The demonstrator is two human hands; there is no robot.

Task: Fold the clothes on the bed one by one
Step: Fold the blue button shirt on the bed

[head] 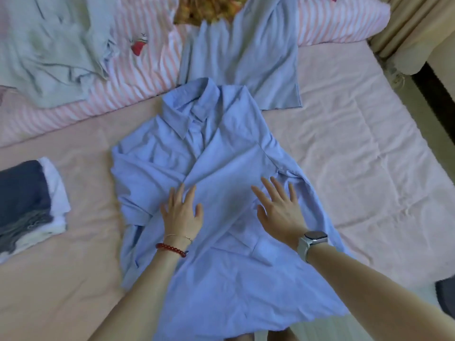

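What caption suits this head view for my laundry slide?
Both hands, left and right, press flat on a blue collared shirt spread across the pink bed.

Light blue shirt (221,168), pink sheet (357,143), perhaps pink-striped quilt (147,70)

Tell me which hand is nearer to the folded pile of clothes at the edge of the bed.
Left. The left hand lies flat on the blue shirt, on the side facing the folded pile. The right hand rests on the shirt's far side.
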